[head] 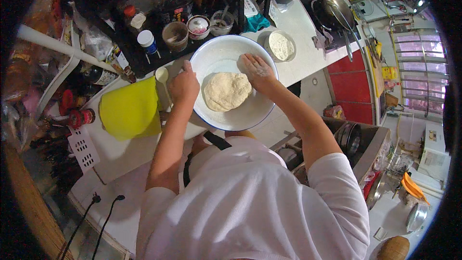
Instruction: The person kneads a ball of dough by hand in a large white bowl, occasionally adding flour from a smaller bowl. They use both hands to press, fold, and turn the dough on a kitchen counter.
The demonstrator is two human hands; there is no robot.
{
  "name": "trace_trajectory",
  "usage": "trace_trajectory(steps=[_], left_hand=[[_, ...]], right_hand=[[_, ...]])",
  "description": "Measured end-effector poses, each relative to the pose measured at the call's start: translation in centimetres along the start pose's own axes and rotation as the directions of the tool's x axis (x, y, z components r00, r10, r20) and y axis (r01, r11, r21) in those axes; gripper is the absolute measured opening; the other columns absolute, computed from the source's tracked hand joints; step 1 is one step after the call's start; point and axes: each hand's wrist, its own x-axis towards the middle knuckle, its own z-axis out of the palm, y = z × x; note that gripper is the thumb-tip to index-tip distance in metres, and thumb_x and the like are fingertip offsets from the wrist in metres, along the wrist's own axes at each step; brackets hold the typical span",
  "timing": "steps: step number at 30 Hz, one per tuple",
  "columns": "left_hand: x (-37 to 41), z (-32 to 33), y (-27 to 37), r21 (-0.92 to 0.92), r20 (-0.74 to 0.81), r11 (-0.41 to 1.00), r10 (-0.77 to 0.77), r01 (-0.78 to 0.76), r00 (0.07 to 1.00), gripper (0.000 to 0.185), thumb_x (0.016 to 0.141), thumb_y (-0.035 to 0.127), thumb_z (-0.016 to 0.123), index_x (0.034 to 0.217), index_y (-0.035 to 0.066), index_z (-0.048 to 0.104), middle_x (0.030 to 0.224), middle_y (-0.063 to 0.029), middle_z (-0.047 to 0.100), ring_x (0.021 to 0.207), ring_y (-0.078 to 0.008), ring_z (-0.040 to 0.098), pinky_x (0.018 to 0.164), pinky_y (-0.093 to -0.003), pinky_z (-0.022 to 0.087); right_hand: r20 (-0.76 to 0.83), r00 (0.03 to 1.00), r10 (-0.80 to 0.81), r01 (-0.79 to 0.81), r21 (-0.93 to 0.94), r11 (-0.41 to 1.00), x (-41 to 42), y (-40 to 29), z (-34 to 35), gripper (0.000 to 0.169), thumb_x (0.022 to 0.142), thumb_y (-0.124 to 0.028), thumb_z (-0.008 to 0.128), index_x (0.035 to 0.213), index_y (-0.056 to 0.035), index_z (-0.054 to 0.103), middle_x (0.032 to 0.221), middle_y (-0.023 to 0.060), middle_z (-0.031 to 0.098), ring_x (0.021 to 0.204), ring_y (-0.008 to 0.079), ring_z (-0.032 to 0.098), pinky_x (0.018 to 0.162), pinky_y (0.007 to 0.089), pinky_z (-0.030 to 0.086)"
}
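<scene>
A white enamel basin (231, 48) with a blue rim stands before me at the counter's edge. A rough lump of dough (227, 91) lies in it. My left hand (184, 85) grips the basin's rim on the left side. My right hand (258, 72), dusted with flour, is inside the basin at the right, its fingers flat against the inner wall, beside the dough's upper right edge. A bowl of flour (280, 46) stands just right of the basin. A pale spoon (162, 76) lies left of my left hand.
A yellow-green cloth (130, 108) lies on the counter at left. Behind the basin stand a white-capped jar (146, 39), a brown container (175, 37) and a lidded cup (198, 27). A wok (337, 5) sits on the stove at upper right. Two black plug cords (108, 216) hang at lower left.
</scene>
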Motion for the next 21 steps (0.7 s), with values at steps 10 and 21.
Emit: trace_trajectory(steps=[10,21], left_hand=[[0.3,0.2,0.1,-0.011,0.028,1.000,0.017,-0.017,0.999,0.039,0.095,0.022,0.052,0.130,0.006,0.046,0.089,-0.0167,0.071,0.080,-0.0332,0.070,0.069,-0.0462,0.054],[0.4,1.0,0.4,-0.020,0.035,0.999,-0.040,0.040,0.999,0.036,0.095,0.022,0.052,0.127,0.008,0.046,0.092,-0.0190,0.071,0.083,-0.0366,0.070,0.071,-0.0468,0.054]], right_hand=[[0.220,0.975,0.001,-0.013,0.050,0.999,-1.3,1.0,-2.6,0.067,0.084,-0.024,0.062,0.140,0.0061,0.041,0.155,0.0179,0.027,0.145,0.0293,0.025,0.119,0.0412,0.017],[-0.309,0.937,0.162,0.040,0.555,0.831,-1.6,-3.5,-3.9,0.047,0.075,-0.007,0.065,0.121,-0.0050,0.059,0.123,0.0162,0.060,0.115,0.0374,0.056,0.097,0.0463,0.045]])
